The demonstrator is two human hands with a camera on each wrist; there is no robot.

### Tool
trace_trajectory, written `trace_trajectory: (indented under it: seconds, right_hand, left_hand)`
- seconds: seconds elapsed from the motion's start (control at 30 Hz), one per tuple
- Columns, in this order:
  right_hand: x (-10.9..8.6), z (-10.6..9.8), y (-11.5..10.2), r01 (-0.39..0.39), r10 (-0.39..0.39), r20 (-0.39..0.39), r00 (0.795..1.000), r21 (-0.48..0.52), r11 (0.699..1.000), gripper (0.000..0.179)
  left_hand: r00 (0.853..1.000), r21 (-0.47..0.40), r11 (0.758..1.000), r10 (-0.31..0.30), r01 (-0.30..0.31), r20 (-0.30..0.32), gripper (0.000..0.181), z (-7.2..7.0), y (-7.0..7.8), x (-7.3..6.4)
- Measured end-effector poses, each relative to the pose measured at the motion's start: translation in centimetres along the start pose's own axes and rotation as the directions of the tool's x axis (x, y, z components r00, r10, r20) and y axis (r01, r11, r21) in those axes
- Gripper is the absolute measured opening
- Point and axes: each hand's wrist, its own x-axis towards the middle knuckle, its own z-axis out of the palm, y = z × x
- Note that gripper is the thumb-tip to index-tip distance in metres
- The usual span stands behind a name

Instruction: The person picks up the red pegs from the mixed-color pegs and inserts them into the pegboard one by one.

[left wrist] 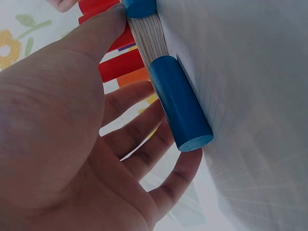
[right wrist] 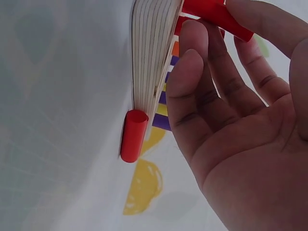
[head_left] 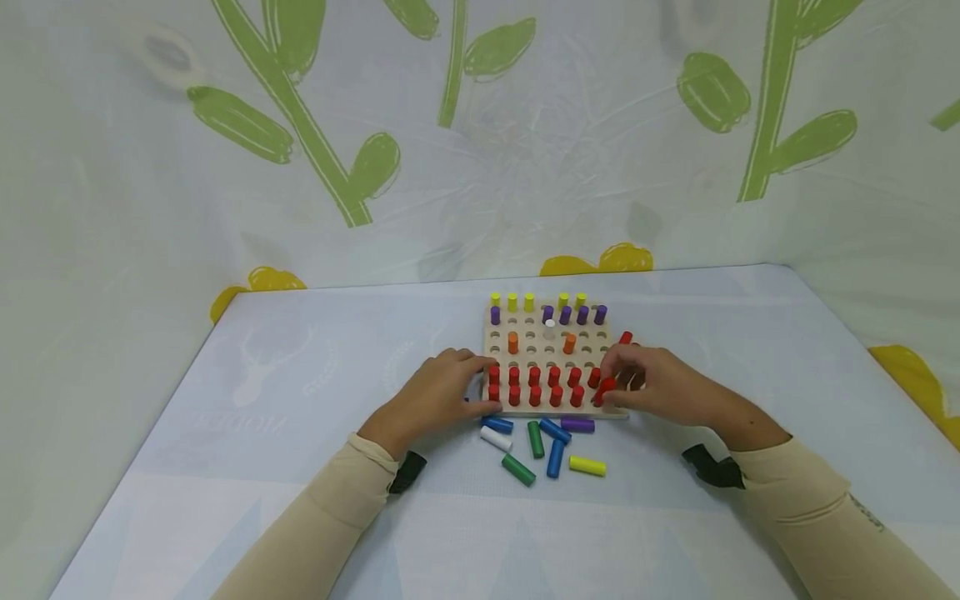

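Observation:
A wooden pegboard (head_left: 501,354) holds upright pegs: two front rows of red, with orange, white, purple and yellow ones behind. My right hand (head_left: 663,385) pinches a tilted red peg (right wrist: 216,17) between thumb and fingers at the board's front right corner. Its lower end is hard to make out. My left hand (head_left: 435,392) rests at the board's front left corner. The thumb lies at the front edge and the other fingers spread loosely along the left side, beside the red pegs (head_left: 513,395). A blue peg (left wrist: 180,103) lies on the table against the board's left side, close to those fingers.
In front of the board lie loose pegs: a white peg (head_left: 496,438), green pegs (head_left: 518,470), blue pegs (head_left: 555,458), a purple peg (head_left: 577,425) and a yellow peg (head_left: 587,466). Another red peg (right wrist: 134,136) lies by its right side. A patterned sheet (head_left: 585,167) hangs behind the table.

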Motion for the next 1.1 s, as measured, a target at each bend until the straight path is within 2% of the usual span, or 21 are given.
trace_trajectory:
  seconds: [0.27,1.1]
  right_hand:
    - [0.04,0.15,-0.03,0.019,-0.019,-0.005,1.0,-0.042,0.999,0.028]
    - [0.14,0.69,-0.19,0.006,-0.006,0.015,1.0,-0.016,1.0,0.027]
  left_hand:
    - [1.0,-0.007,1.0,-0.016,0.016,0.011,0.07,0.03,0.04,0.04]
    - [1.0,0.006,1.0,-0.012,0.012,0.015,0.07,0.03,-0.04,0.09]
